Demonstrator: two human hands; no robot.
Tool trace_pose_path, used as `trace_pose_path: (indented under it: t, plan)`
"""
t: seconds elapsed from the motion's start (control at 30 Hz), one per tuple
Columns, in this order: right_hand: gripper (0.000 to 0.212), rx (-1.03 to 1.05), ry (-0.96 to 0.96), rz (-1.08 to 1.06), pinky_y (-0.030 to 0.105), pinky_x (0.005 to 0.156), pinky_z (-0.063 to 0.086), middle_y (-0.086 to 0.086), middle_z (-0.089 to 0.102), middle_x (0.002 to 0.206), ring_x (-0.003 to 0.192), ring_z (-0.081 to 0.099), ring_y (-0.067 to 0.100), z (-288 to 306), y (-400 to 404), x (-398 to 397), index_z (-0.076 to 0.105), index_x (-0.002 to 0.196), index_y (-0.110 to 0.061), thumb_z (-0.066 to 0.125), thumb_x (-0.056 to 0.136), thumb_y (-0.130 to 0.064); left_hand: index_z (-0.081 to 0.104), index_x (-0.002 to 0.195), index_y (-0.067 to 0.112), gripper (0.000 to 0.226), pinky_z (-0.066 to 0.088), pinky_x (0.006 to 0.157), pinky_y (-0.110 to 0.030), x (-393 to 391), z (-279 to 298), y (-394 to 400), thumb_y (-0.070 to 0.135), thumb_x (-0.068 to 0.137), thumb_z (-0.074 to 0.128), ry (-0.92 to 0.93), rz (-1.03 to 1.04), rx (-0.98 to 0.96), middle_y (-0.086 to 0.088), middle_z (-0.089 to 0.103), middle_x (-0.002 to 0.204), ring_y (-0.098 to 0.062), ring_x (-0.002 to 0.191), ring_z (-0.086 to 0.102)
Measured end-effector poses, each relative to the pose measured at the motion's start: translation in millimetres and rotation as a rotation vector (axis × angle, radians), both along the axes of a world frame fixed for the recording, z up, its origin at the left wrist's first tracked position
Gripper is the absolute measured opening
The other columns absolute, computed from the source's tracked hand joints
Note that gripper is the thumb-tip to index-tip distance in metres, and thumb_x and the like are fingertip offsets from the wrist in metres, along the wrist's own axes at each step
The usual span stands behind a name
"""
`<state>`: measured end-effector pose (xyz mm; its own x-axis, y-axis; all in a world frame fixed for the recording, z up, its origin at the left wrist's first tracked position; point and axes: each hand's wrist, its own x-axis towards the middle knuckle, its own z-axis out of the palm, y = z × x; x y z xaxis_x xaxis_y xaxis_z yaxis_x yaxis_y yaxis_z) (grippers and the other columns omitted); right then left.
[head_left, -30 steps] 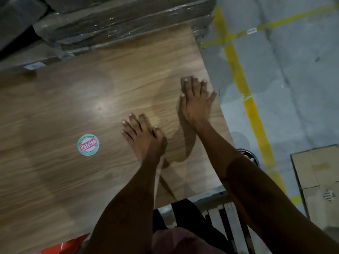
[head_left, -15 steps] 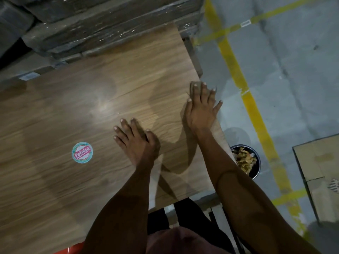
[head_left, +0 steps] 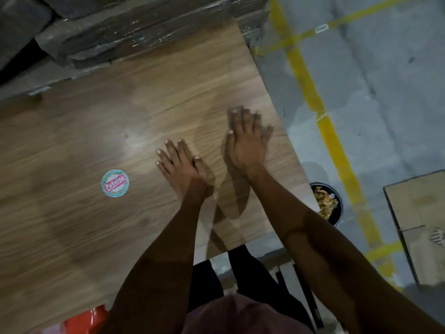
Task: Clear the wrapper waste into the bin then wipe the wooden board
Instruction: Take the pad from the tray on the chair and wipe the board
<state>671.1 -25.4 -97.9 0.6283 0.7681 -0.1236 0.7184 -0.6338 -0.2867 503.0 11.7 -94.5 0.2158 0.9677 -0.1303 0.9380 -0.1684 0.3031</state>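
Observation:
The wooden board [head_left: 96, 131] fills the left and middle of the view, with a round "Patelsa" sticker [head_left: 115, 183] on it. My left hand [head_left: 180, 168] lies flat on the board near its middle, fingers together, holding nothing. My right hand [head_left: 248, 143] rests palm down near the board's right edge, blurred by motion, also with nothing in it. A black bin [head_left: 337, 210] with crumpled wrapper waste [head_left: 325, 203] inside stands on the floor just past the board's right edge, below my right forearm.
Plastic-wrapped stacked boards [head_left: 144, 32] lie behind the wooden board. Yellow floor lines [head_left: 330, 131] cross the grey concrete on the right. A flat cardboard sheet [head_left: 421, 220] lies at far right. Something red [head_left: 84, 320] shows at the bottom left edge.
My right hand has slid a little back from the board's right edge toward its middle and is blurred. The view has shifted, bringing the bin more into sight. My left hand stays flat.

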Motion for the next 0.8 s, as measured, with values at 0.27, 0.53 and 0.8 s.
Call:
trace_pose_path:
  t: [0.27,0.53,0.8]
  plan:
    - [0.059,-0.018,-0.002,-0.055,0.066,0.121,0.01,0.002,0.019,0.171,0.157,0.013,0.036,1.4,9.8,-18.9,0.024,0.162,-0.029,0.031,0.105,-0.04,0.041,0.154,0.013,0.061,0.015,0.126,-0.052,-57.3,-2.5,6.9,0.025,0.095,0.037,-0.117,-0.3,0.004,-0.013,0.024,0.167,-0.035,0.155,0.019]
    - [0.06,-0.056,-0.01,0.31,0.069,0.12,0.01,0.003,0.014,0.172,0.157,0.011,0.037,3.1,17.1,-57.5,0.017,0.163,-0.029,0.026,0.105,-0.042,0.041,0.154,0.016,0.055,0.022,0.124,-0.05,-107.7,1.0,6.3,0.027,0.101,0.032,-0.031,-0.448,0.028,-0.007,0.03,0.166,-0.03,0.154,0.025]
    - [0.062,-0.09,0.042,-0.044,0.069,0.12,0.006,0.007,0.01,0.172,0.157,0.005,0.039,11.9,43.1,-82.5,0.016,0.163,-0.025,0.028,0.105,-0.041,0.039,0.155,0.021,0.054,0.016,0.124,-0.048,-158.4,3.5,-7.5,0.025,0.101,0.035,-0.007,-0.378,-0.002,-0.003,0.028,0.167,-0.029,0.155,0.021]
